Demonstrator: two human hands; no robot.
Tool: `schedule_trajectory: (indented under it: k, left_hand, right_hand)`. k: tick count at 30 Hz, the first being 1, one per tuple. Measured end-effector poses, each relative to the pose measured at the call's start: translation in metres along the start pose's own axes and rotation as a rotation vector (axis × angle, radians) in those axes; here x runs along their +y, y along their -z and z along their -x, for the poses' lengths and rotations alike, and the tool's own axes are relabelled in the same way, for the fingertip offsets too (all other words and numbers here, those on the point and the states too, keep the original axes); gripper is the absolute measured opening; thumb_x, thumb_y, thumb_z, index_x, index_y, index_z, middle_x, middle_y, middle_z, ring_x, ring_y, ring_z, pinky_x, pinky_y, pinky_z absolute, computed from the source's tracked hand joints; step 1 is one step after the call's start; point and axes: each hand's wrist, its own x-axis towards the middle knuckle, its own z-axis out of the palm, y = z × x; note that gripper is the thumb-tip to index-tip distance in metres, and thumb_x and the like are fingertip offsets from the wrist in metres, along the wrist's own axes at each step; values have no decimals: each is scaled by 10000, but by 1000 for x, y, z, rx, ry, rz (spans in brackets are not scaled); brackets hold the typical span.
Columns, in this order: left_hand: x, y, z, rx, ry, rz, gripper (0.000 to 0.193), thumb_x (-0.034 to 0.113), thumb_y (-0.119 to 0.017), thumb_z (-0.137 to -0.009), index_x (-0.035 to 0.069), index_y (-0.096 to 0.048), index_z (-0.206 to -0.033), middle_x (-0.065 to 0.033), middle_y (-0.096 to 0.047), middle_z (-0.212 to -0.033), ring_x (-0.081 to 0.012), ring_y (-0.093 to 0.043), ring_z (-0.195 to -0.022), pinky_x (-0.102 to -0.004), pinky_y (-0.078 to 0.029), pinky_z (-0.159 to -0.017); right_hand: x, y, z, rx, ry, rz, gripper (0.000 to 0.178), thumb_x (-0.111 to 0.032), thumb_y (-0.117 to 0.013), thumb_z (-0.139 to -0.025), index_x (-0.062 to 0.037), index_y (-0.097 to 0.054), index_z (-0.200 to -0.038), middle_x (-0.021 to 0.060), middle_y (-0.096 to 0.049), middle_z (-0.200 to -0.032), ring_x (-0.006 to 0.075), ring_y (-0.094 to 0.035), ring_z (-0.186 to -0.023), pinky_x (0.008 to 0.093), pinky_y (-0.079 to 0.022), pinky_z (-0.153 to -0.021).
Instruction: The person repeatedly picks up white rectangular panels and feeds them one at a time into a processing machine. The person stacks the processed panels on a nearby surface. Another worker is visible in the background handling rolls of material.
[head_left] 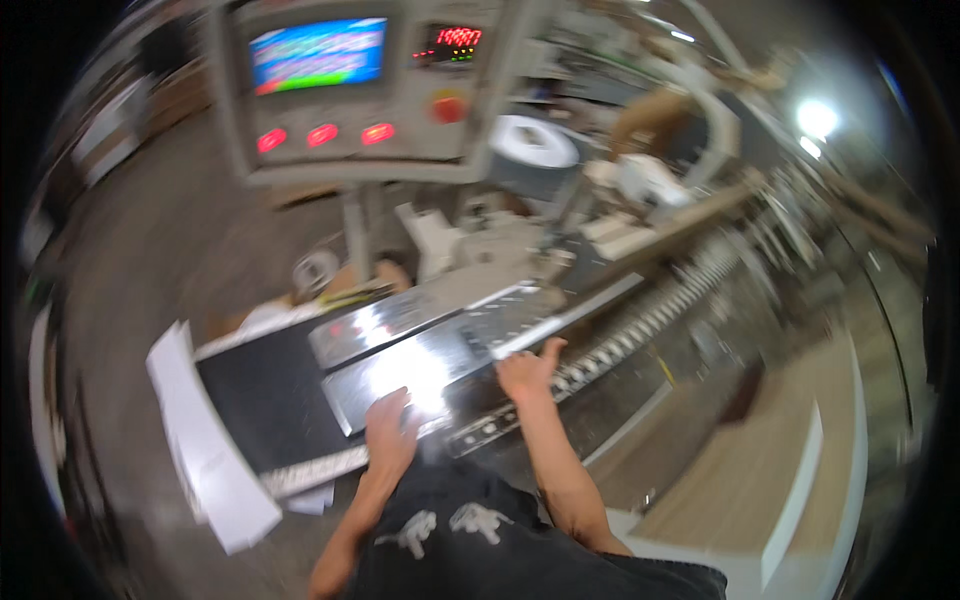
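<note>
My left hand (392, 435) is over the near edge of a shiny metal plate (365, 385) on a machine bed, its blurred fingers stretched out with nothing seen in them. Beside the near end of a long white strip (590, 308) is my right hand (528, 374), one digit spread away to the right. Its other fingers are smeared, and whether they touch the strip I cannot tell. Along the right of the strip runs a toothed, chain-like track (655, 318).
A control panel (300, 165) with a lit screen, red-lit buttons and a red knob stands beyond the bed. White sheets (205, 450) lie by the black surface (265, 405) at left. A reel with a white top (535, 142) is farther back. Wood-coloured boards (715, 495) are at right.
</note>
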Motion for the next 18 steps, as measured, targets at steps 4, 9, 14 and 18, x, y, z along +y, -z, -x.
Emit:
schedule_trajectory:
  k: [4, 9, 14, 18]
  left_hand:
    - [65, 26, -3, -144, -186, 210, 240, 52, -674, -942, 31, -717, -1177, -160, -714, -1232, -371, -640, -1164, -462, -457, -1023]
    - [100, 27, 21, -390, -253, 476, 218, 40, -667, -958, 26, -750, -1158, -165, -743, -1196, -341, -674, -1126, -425, -486, -1019]
    - [156, 23, 46, -528, -296, 548, 199, 42, -634, -998, -10, -740, -1157, -153, -748, -1120, -284, -727, -1024, -360, -565, -887]
    - [223, 0, 65, -645, -377, 662, 206, 15, -616, -997, -9, -731, -1167, -137, -750, -1086, -253, -732, -988, -341, -567, -871]
  right_hand:
    - [-22, 25, -17, 252, 87, 23, 1490, -997, -502, -716, -92, 242, -1637, 220, -140, -1742, 393, -191, -1601, 508, -110, -1306]
    - [-17, 48, 80, 116, 206, 105, 1295, -898, -389, -891, -61, 289, -1611, 229, -525, -1555, 411, -509, -1436, 524, -296, -1239]
    - [-6, 97, 223, 211, 277, -5, 1151, -765, -430, -989, -22, 161, -1640, 259, -568, -1496, 427, -571, -1364, 541, -443, -1142]
    - [-6, 139, 326, 266, 368, -137, 1094, -709, -455, -1019, -17, 117, -1645, 260, -564, -1492, 439, -595, -1322, 566, -465, -1125]
